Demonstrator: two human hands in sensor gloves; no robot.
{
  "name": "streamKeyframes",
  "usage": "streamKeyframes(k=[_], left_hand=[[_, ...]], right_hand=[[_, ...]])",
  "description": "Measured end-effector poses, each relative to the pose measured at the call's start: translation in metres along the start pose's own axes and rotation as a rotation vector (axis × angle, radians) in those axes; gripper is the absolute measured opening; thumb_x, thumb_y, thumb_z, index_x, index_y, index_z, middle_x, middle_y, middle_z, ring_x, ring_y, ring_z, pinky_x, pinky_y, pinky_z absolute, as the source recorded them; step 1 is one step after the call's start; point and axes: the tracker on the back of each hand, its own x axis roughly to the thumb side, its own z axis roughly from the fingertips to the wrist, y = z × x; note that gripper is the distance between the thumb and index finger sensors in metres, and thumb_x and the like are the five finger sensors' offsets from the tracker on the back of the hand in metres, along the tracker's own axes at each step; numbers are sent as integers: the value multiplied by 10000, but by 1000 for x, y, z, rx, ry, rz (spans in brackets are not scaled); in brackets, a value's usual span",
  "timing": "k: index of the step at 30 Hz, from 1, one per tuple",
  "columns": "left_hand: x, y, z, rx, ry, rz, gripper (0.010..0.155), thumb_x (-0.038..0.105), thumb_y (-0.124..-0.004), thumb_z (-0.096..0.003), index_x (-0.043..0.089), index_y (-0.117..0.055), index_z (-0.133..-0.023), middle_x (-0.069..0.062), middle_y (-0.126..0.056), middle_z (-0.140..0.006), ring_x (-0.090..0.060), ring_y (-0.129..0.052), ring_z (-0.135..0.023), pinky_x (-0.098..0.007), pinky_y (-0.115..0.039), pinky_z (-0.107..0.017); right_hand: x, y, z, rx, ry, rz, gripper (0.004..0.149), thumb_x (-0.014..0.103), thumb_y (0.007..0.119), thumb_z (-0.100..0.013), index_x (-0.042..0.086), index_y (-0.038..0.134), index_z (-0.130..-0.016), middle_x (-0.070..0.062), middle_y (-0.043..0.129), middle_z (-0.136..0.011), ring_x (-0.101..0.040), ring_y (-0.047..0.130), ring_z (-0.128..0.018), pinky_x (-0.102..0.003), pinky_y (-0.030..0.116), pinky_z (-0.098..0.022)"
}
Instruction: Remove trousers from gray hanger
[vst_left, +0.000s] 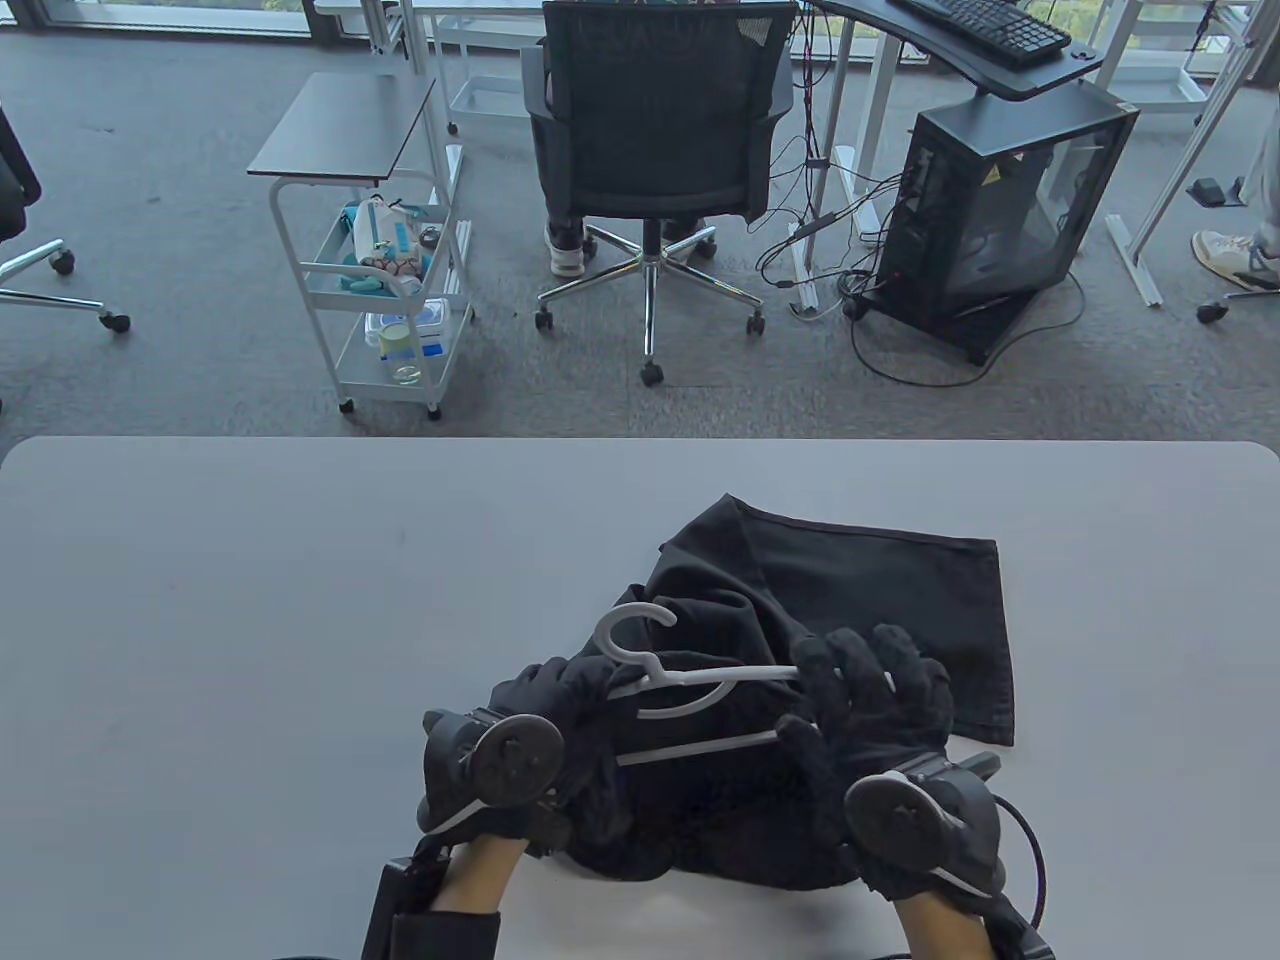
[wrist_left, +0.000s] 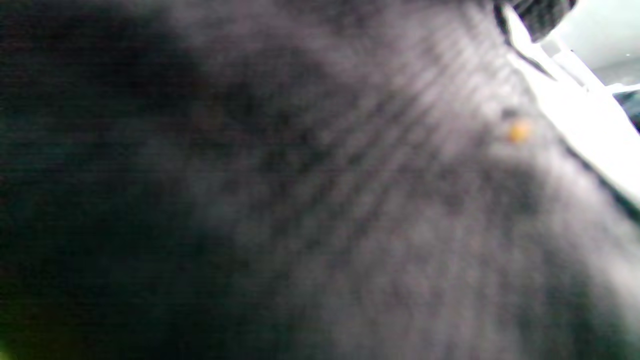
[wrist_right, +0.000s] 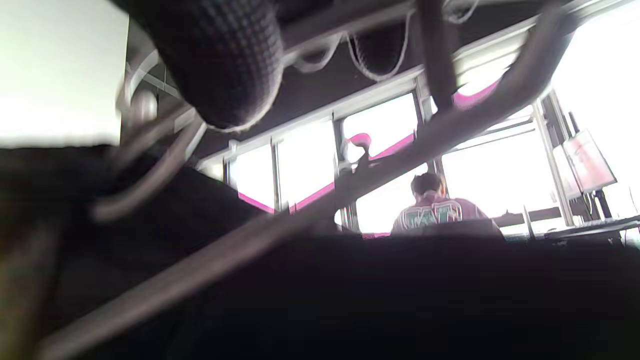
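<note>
Black trousers (vst_left: 880, 600) lie bunched on the grey table (vst_left: 250, 650), near its front edge. A light grey hanger (vst_left: 690, 680) lies on top of them, hook pointing away from me. My right hand (vst_left: 860, 700) grips the hanger's right end, fingers curled around the bars. My left hand (vst_left: 560, 700) rests on the trousers by the hanger's left end, fingers curled into the cloth. The left wrist view shows only blurred dark cloth (wrist_left: 300, 200). The right wrist view shows the hanger's bar (wrist_right: 390, 165) under a gloved fingertip (wrist_right: 225, 60), above the dark trousers (wrist_right: 350, 300).
Beyond the table's far edge stand a white cart (vst_left: 385, 290), an office chair (vst_left: 650, 150) and a computer case (vst_left: 1000, 220) on the floor. A person (wrist_right: 435, 210) sits far off in the right wrist view. Bare tabletop lies left and right of the trousers.
</note>
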Motion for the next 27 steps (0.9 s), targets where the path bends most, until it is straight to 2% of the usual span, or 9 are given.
streamKeyframes(k=[1, 2, 3, 5, 8, 11, 17, 25, 27], left_hand=[[0, 0, 1, -11, -10, -13, 520, 671, -629, -477, 367, -729, -888, 115, -956, -632, -121, -1026, -429, -452, -912, -458], [-1, -1, 2, -20, -33, -14, 523, 680, -623, -471, 381, -732, -886, 129, -960, -628, -105, -1028, -416, -422, -923, -436], [-4, -1, 1, -37, -46, 35, 531, 684, -613, -469, 382, -731, -890, 133, -962, -628, -99, -1028, -411, -407, -926, -424], [-8, -1, 0, -88, -53, 91, 556, 688, -555, -474, 378, -718, -906, 134, -960, -651, -99, -1028, -428, -400, -922, -430], [-17, 1, 2, -53, -7, 163, 543, 686, -550, -478, 390, -764, -880, 142, -1004, -721, -162, -1090, -543, -415, -918, -445], [-28, 4, 5, -17, 49, 216, 574, 684, -576, -489, 340, -812, -884, 110, -1054, -767, -237, -1094, -695, -493, -897, -475], [-48, 8, 6, -9, 122, 339, 587, 665, -623, -497, 291, -826, -903, 27, -1034, -837, -342, -1030, -779, -599, -838, -497], [-60, 5, 4, -16, 166, 388, 598, 660, -616, -503, 288, -805, -931, 10, -999, -893, -391, -966, -842, -623, -812, -511], [-63, 7, 6, 10, 171, 401, 590, 663, -612, -511, 295, -792, -935, 22, -992, -895, -351, -969, -850, -603, -817, -524]], right_hand=[[1, 0, -2, -14, 13, 4, 658, 399, 787, -495, 137, 569, -1058, -171, 656, -969, -472, 619, -897, -773, 485, -556], [0, -1, -4, -35, 31, 4, 562, 371, 764, -502, 140, 663, -1004, -143, 747, -891, -445, 719, -828, -743, 561, -538], [-1, -2, -5, -67, 33, -12, 489, 350, 761, -489, 165, 745, -941, -100, 819, -809, -398, 805, -751, -706, 621, -523], [-1, -5, -6, -81, 19, 5, 467, 330, 794, -432, 183, 823, -874, -71, 881, -731, -366, 887, -665, -676, 702, -490], [-1, -7, -4, -122, 3, 40, 461, 322, 798, -414, 189, 852, -852, -53, 903, -714, -348, 941, -624, -669, 762, -466], [-7, -12, -3, -162, 17, 38, 459, 319, 802, -408, 185, 862, -844, -51, 910, -714, -345, 956, -620, -672, 772, -462], [-28, -39, 10, -258, 96, 8, 457, 311, 814, -399, 184, 877, -834, -52, 921, -714, -351, 960, -632, -686, 757, -473], [-42, -64, 17, -341, 123, 14, 455, 302, 825, -393, 190, 891, -829, -52, 925, -724, -357, 954, -651, -697, 732, -492], [-49, -72, 19, -365, 146, 7, 456, 301, 828, -390, 190, 897, -827, -52, 929, -723, -358, 957, -652, -702, 730, -492]])
